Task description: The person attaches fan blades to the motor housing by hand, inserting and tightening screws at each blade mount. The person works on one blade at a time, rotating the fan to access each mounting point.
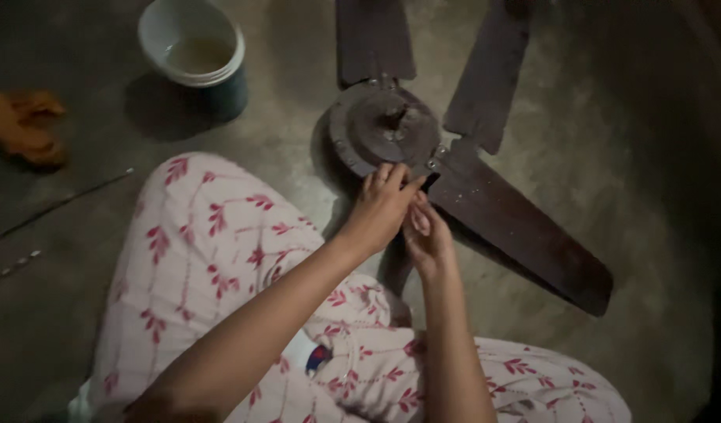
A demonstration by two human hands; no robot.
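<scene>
Head view: both hands at the dark round metal ceiling-fan hub [384, 125], blade joint.
Left hand [380, 207] and right hand [427, 235] pinch together at the brown blade [517, 227] mount; what they hold is hidden. Likely fastener work; next needs steady fingertip turning.

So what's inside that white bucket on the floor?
The white bucket holds a shallow pool of murky, brownish liquid, with pale inner walls showing above it. Whether anything lies beneath the liquid cannot be seen. It stands apart from both hands, which are at the ceiling fan's hub.

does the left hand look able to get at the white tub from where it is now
Probably yes, with a stretch: the left hand rests at the fan hub, and bare floor lies open between it and the white tub.
</scene>
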